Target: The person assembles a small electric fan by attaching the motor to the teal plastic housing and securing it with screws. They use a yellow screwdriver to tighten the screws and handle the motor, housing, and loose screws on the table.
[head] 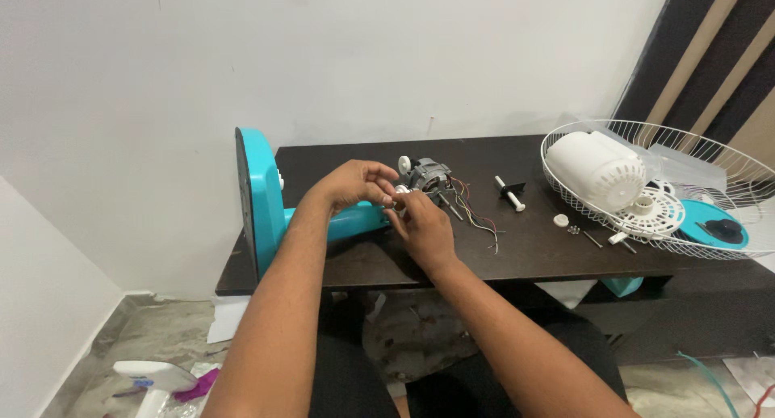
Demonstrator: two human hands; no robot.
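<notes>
A grey fan motor point(428, 177) with loose coloured wires point(476, 212) rests on the dark table point(517, 260), joined to a turquoise fan stand point(262, 200) lying on its side. My left hand point(355, 184) reaches over the stand's neck, fingertips pinching at the motor's near end. My right hand point(424, 224) comes from below and grips a small light part at the same spot on the motor. What the fingers pinch is mostly hidden.
A white wire fan guard point(726, 163) at the table's right holds a white motor cover point(601, 168), a white disc and a turquoise piece point(714, 224). A white-and-black knob shaft point(510, 193), a small white cap point(561, 220) and screws lie between. A white object point(153, 378) lies on the floor.
</notes>
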